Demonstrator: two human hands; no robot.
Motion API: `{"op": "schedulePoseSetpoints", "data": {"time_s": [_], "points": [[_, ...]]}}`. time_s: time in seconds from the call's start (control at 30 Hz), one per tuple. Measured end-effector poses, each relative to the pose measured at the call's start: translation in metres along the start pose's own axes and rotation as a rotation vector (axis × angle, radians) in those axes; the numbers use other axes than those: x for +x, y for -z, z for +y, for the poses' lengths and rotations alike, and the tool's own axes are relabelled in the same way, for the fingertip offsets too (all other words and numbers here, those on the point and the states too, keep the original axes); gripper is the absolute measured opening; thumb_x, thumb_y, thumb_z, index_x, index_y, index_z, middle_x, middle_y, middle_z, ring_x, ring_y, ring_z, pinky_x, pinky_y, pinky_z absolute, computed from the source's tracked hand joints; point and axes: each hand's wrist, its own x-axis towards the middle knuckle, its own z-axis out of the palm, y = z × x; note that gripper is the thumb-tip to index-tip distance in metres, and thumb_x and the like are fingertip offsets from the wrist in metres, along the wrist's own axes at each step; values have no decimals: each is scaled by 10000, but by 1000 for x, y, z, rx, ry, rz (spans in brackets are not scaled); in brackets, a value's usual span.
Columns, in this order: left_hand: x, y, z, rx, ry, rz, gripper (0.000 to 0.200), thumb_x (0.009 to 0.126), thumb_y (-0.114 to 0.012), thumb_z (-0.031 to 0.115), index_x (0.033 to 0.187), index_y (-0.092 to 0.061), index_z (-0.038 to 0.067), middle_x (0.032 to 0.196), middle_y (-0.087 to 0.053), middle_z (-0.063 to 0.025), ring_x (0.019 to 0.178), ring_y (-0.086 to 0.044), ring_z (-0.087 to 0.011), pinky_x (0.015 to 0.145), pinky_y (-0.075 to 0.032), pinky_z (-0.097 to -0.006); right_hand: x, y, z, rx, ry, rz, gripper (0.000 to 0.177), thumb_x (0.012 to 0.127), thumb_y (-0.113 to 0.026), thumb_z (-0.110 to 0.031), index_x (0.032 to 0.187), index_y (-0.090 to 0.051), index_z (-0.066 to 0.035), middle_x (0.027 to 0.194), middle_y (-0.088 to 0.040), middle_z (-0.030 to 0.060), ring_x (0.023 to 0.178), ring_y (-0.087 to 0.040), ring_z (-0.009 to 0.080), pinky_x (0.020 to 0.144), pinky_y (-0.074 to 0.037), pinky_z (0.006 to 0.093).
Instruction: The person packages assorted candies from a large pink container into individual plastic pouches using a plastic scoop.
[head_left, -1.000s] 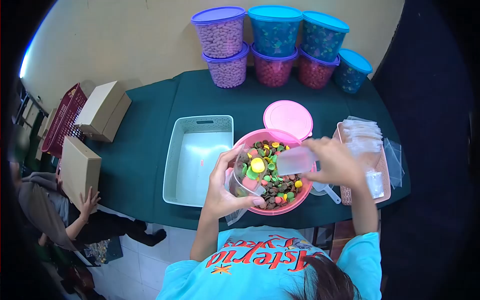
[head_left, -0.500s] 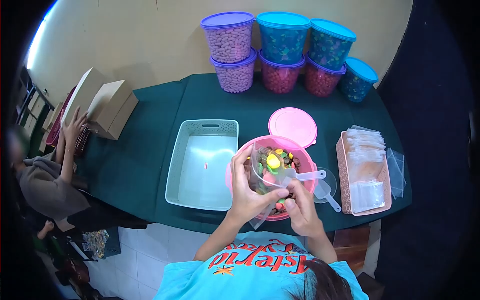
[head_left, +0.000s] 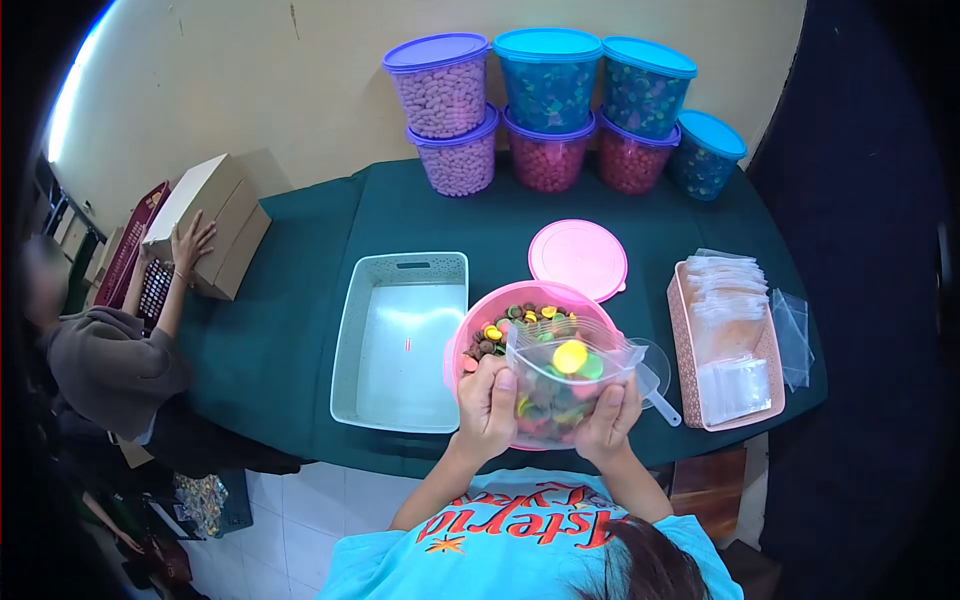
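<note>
My left hand (head_left: pixel 487 408) pinches the left edge of a clear plastic bag (head_left: pixel 548 415), and my right hand (head_left: pixel 609 420) grips its right edge. The bag holds yellow, green, pink and brown round pieces. It is upright over the front of a pink tub (head_left: pixel 455 345), which contains more such pieces, many of them brown. A clear scoop (head_left: pixel 662 405) lies at the tub's right, on a round transparent lid or dish, partly hidden by the bag. The pink lid (head_left: pixel 578 259) rests on the cloth behind the tub.
An empty pale green basket (head_left: pixel 345 345) stands left of the tub. On the right, a pink basket (head_left: pixel 683 330) holds clear bags, with loose bags (head_left: pixel 793 340) beside it. Stacked lidded tubs (head_left: pixel 548 85) line the back. Far left, a co-worker (head_left: pixel 115 360) touches cardboard boxes (head_left: pixel 225 225).
My right hand has moved to the bag's right edge, and the bag is now spread between both hands. The co-worker's hands have come down onto the boxes, and the raised box has lowered.
</note>
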Motion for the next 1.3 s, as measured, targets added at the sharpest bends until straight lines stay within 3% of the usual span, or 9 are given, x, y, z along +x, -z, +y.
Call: {"op": "schedulePoseSetpoints", "data": {"time_s": [0.13, 0.27, 0.5, 0.6, 0.67, 0.77, 0.9, 1.07, 1.3], "points": [[0, -5, 5, 130, -132, 46, 175, 888, -422, 122, 793, -500, -2, 540, -472, -26, 449, -423, -73, 427, -337, -239, -8, -2, 7, -136, 204, -24, 371, 929, -315, -222, 1139, -404, 70, 820, -593, 108, 652, -565, 173, 595, -459, 291], [-1, -3, -1, 116, -99, 90, 196, 896, -419, 134, 762, -484, 8, 546, -466, -16, 453, -392, -61, 416, -302, -227, 7, -4, 1, 46, -13, 20, 235, 907, -356, -130, 744, -432, 21, 523, -511, 31, 404, -439, 92, 388, -334, 233], [-7, 2, -3, 2, 151, 88, 206, 899, -428, 146, 758, -489, 10, 613, -476, 1, 477, -382, -38, 440, -305, -212, 11, -1, 0, 24, -224, -26, 276, 933, -346, -219, 748, -427, -31, 548, -420, -30, 454, -333, 17, 401, -235, 199], [-10, 5, -2, -188, 211, 2, 166, 873, -493, 176, 901, -467, 16, 773, -504, -29, 618, -446, -54, 542, -371, -199, 11, -1, 9, 154, -318, 73, 245, 914, -398, -171, 718, -430, -29, 535, -399, -52, 470, -302, 2, 397, -239, 205], [-6, 6, -3, -426, 237, -101, 386, 800, -607, 149, 1090, -399, 4, 972, -517, -71, 841, -524, -119, 736, -436, -239, 9, 3, 6, 153, -358, 9, 240, 912, -405, -173, 719, -431, -32, 533, -399, -50, 474, -307, 3, 401, -243, 205], [-6, 3, 2, -580, 374, -220, 493, 738, -659, 67, 1143, -391, -21, 1063, -520, -105, 960, -538, -179, 849, -435, -303, 3, 3, 5, 156, -394, -99, 219, 904, -422, -172, 728, -442, -43, 524, -400, -48, 484, -319, 12, 417, -259, 208], [-8, 10, 1, -518, 560, -173, 495, 707, -666, 4, 1135, -420, -38, 1046, -550, -121, 960, -558, -188, 850, -453, -317, -5, 10, 8, 243, -472, -159, 165, 886, -448, -159, 781, -456, -31, 596, -453, -15, 551, -397, 21, 473, -319, 214], [-10, 16, -4, -537, 475, -47, 449, 698, -665, -14, 1090, -448, -34, 971, -581, -116, 865, -588, -159, 773, -490, -292, -12, 22, 2, 364, -584, -307, 157, 835, -526, -152, 860, -456, -14, 739, -502, 23, 645, -477, 48, 572, -392, 209], [-13, 13, -10, -604, 523, 50, 472, 747, -641, 25, 1162, -423, -23, 1004, -571, -107, 933, -554, -161, 823, -457, -299, -18, 29, -5, 131, -526, -556, 406, 688, -704, -88, 1006, -472, 11, 929, -575, 96, 847, -589, 140, 719, -472, 272]]}}
